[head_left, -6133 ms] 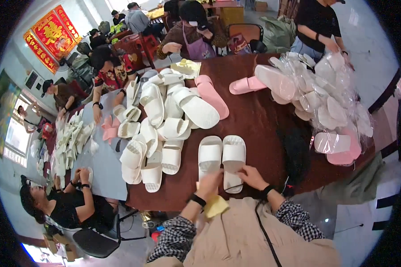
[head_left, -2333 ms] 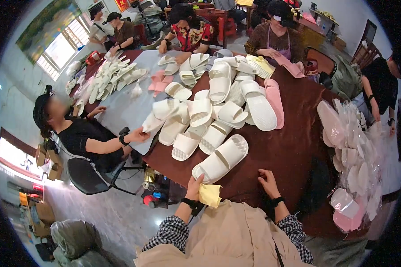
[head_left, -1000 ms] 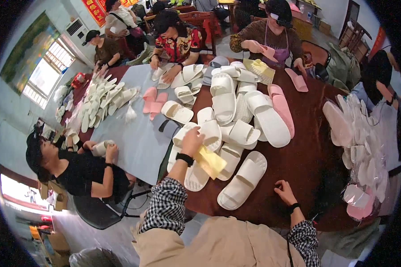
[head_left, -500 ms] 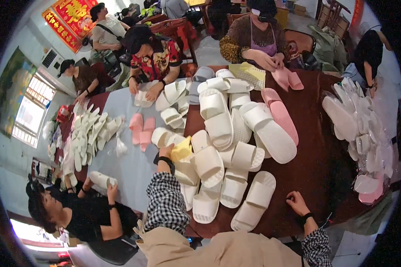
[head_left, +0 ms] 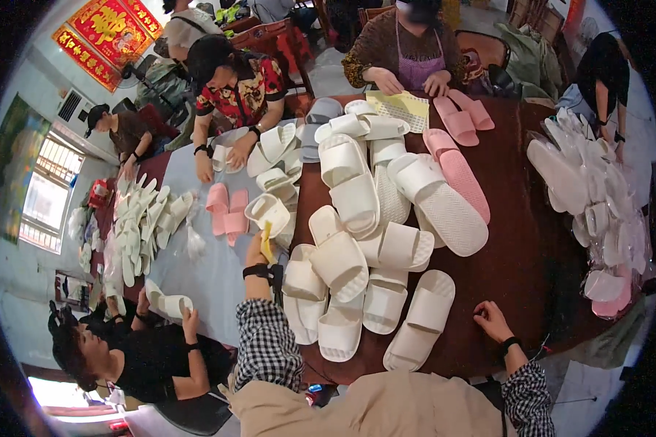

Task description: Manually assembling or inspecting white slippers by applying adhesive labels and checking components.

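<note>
My left hand (head_left: pixel 256 251) is closed on a thin yellow piece (head_left: pixel 267 242), seen nearly edge-on; whether it is cloth or paper I cannot tell. Just beyond it lies a white slipper (head_left: pixel 265 210), which the yellow piece overlaps in view. To the right of that hand, a white slipper (head_left: pixel 304 274) belongs to a loose heap of white slippers (head_left: pixel 340 255). My right hand (head_left: pixel 493 321) rests near the table's front edge with curled fingers, and nothing shows in it. Nearest to it is a separate white slipper (head_left: pixel 420 320), sole down.
Pink slippers (head_left: pixel 227 211) lie left of the heap, others (head_left: pixel 463 116) at the far side beside a yellow sheet (head_left: pixel 401 109). Bagged slippers (head_left: pixel 589 197) pile up right on the brown tabletop (head_left: pixel 521 197). Co-workers sit around; one at left holds white slippers (head_left: pixel 169 302).
My left hand has drawn left off the heap with the yellow piece, which has turned edge-on. My right hand stays nearly in place. The far co-worker's hands have left the pink slippers.
</note>
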The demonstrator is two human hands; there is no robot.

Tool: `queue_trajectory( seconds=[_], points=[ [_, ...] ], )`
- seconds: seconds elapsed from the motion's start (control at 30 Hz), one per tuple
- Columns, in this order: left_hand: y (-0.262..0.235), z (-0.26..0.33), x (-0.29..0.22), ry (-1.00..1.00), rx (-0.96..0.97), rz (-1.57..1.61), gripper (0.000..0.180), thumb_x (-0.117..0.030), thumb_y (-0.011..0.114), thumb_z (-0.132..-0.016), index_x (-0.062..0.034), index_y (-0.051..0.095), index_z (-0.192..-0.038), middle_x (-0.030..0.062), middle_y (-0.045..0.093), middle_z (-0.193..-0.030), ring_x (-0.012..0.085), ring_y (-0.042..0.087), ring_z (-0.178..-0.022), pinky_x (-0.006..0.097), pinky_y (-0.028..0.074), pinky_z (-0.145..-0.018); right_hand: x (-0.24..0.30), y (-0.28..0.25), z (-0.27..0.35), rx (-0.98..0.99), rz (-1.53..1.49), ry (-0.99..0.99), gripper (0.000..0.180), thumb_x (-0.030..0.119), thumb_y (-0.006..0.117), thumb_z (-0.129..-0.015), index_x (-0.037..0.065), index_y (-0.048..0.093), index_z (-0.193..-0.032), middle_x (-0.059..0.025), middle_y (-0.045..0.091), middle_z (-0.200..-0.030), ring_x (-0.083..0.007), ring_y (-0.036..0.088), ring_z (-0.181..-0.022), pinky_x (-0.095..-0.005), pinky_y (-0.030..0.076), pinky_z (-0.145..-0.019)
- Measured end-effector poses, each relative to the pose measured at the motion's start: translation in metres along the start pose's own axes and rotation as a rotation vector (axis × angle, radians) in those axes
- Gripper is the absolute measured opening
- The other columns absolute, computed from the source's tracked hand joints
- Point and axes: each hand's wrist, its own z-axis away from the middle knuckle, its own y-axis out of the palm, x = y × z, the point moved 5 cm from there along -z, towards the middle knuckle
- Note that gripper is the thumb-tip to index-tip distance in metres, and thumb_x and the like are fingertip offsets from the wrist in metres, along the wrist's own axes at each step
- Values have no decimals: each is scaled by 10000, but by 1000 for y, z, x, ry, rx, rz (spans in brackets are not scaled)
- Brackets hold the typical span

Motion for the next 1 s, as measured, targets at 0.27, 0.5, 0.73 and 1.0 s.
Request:
queue_trajectory(
  seconds=[0.27,0.5,0.73,1.0],
  points=[
    [93,165,19,114,62,-239,145,-135,629,-854,-104,516,-769,-35,489,-648,67,440,-514,222,344,-475,1,-2,2,43,-32,-27,239,217,643,-848,45,569,-997,-83,494,-961,-195,520,-823,-319,443,-768],
    [210,298,145,-161,507,-694,353,-192,588,-866,19,586,-1149,10,619,-918,73,542,-781,215,443,-673,39,-6,7,353,-915,-22,540,428,459,-976,54,383,-1357,-80,507,-1290,-212,523,-1138,-360,440,-949],
    [245,326,205,-241,869,-908,407,-240,621,-880,27,584,-1185,56,637,-1049,114,554,-961,258,448,-827,71,-48,17,136,-1220,-203,493,323,480,-979,56,372,-1379,-68,538,-1273,-182,550,-1115,-340,453,-949],
    [147,221,164,-416,91,87,424,-432,527,-941,-14,531,-1014,110,619,-936,78,356,-418,203,308,-381,-43,-80,47,-275,-1520,8,292,215,497,-943,52,546,-1181,-39,615,-1091,-167,603,-990,-317,521,-835]
  ],
)
